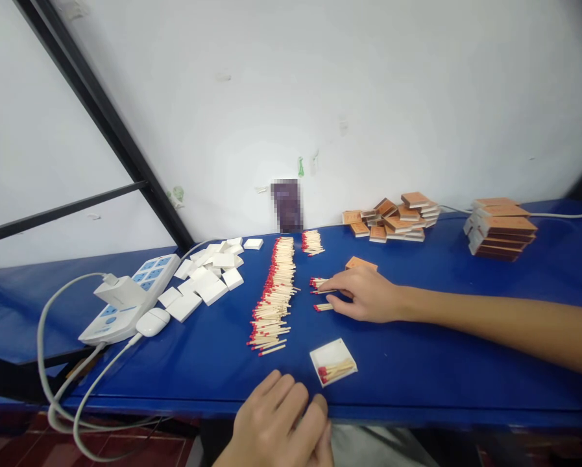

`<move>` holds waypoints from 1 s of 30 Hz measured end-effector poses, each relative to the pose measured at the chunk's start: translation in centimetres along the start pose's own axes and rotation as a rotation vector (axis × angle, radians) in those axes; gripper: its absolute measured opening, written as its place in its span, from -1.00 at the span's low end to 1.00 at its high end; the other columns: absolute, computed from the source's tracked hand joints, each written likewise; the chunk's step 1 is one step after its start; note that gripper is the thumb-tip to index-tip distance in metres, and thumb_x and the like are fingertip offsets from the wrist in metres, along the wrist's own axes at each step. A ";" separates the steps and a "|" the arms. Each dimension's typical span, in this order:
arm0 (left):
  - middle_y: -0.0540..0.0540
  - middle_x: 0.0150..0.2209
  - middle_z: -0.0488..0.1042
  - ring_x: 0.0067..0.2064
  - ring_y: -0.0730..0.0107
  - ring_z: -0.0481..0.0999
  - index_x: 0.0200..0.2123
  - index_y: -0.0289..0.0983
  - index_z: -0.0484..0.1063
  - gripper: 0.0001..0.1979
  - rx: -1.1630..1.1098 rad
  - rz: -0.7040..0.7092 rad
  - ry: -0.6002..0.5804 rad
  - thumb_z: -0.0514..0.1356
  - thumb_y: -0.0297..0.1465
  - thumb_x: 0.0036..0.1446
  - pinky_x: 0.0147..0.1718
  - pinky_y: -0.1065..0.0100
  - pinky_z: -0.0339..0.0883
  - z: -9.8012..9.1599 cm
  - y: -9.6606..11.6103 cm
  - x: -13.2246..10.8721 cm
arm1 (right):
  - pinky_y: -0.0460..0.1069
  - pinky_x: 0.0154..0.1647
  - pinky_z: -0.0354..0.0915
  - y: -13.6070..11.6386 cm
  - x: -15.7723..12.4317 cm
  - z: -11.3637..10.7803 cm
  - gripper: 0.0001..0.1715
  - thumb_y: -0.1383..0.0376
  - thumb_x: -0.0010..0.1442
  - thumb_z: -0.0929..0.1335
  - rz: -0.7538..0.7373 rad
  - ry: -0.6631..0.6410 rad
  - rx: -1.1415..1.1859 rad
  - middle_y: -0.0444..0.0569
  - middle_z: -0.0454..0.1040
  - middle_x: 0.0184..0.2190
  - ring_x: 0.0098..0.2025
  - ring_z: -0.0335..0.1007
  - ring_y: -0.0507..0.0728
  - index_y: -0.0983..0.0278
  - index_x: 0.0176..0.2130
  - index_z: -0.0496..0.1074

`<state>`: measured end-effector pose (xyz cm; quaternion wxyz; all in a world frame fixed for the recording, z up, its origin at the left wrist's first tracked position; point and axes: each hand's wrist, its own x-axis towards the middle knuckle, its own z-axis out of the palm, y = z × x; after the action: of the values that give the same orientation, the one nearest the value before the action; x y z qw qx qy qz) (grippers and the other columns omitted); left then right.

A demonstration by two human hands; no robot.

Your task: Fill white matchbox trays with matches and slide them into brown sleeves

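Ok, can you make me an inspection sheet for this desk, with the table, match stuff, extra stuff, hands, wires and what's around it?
Surface: blue table, things spread across it.
Job's things: long row of matches; open white tray with some matches inside; heaped white trays; orange matchboxes, piled and stacked.
Clutter: power strip, white charger, small white case; blurred-out dark thing by the wall.
Hands: right hand, fingers apart, touching matches; left hand curled, grip unclear.
Cables: white cables loop past the front edge.
Surroundings: white wall, black frame, red floor tiles.
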<state>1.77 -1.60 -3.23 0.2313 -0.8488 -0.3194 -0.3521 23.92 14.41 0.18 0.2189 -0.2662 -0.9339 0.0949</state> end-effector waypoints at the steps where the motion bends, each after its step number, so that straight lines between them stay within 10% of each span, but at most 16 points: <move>1: -0.01 -0.57 0.32 -0.52 0.34 0.32 -0.38 -0.29 0.41 -0.87 -0.004 -0.002 -0.003 0.12 -0.57 -0.01 -0.44 0.31 0.33 0.0 0.0 0.0 | -0.04 -0.36 0.22 0.0 0.0 0.0 -0.67 0.28 0.26 0.27 -0.002 -0.007 -0.002 0.01 0.63 -0.29 -0.42 0.45 0.07 0.28 -0.10 0.58; 19: -0.01 -0.57 0.34 -0.53 0.35 0.32 -0.37 -0.29 0.41 -0.88 -0.010 0.000 -0.016 0.13 -0.57 0.00 -0.45 0.30 0.33 0.0 0.0 -0.1 | -0.05 -0.36 0.22 -0.1 0.2 -0.4 -0.64 0.30 0.30 0.24 -0.094 -0.087 0.113 0.02 0.62 -0.29 -0.42 0.43 0.06 0.32 -0.07 0.57; 30: -0.02 -0.55 0.38 -0.50 0.34 0.39 -0.36 -0.30 0.42 -0.84 -0.016 -0.015 -0.034 0.11 -0.61 -0.01 -0.41 0.27 0.35 -0.1 0.1 -0.1 | -0.07 -0.46 0.08 0.0 0.1 -0.1 -0.71 0.35 0.26 0.24 -0.088 -0.056 0.076 -0.09 0.42 -0.57 -0.54 0.24 0.01 0.31 -0.42 0.47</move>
<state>1.78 -1.78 -3.27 0.2164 -0.8542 -0.3268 -0.3418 23.90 14.52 0.32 0.2064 -0.2138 -0.9462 0.1283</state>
